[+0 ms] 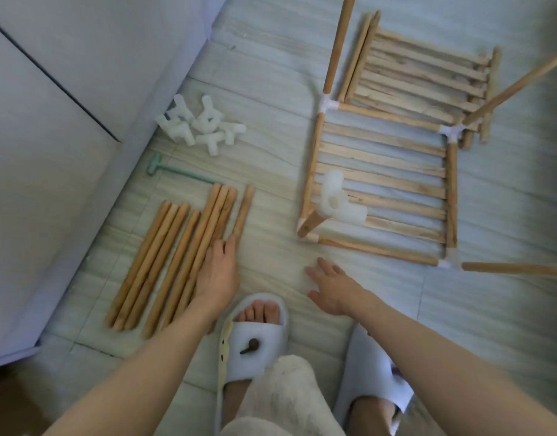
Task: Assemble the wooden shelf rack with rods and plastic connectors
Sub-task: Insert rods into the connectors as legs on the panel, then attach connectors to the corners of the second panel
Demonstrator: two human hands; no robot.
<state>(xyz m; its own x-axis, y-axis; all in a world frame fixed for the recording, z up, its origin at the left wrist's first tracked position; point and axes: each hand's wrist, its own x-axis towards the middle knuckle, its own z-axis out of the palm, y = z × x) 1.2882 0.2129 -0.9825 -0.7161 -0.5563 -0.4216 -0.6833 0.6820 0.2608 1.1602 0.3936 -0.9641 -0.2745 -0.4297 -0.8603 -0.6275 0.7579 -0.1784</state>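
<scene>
Several loose wooden rods (164, 262) lie side by side on the floor at the left. My left hand (219, 272) rests flat on their right edge, fingers straight. My right hand (330, 287) hovers open above the floor, holding nothing, just in front of the partly built rack (384, 190). The rack is a slatted shelf framed by rods with white plastic connectors at its corners and upright rods rising from them. One upright at the near left corner carries a white connector (340, 202) on top. A pile of loose white connectors (201, 124) sits further back on the left.
More slatted shelf panels (428, 67) lie stacked behind the rack. A green plastic mallet (176, 173) lies beyond the rods. A pale cabinet or wall (50, 121) bounds the left side. My slippered feet (255, 335) stand at the bottom centre on the tiled floor.
</scene>
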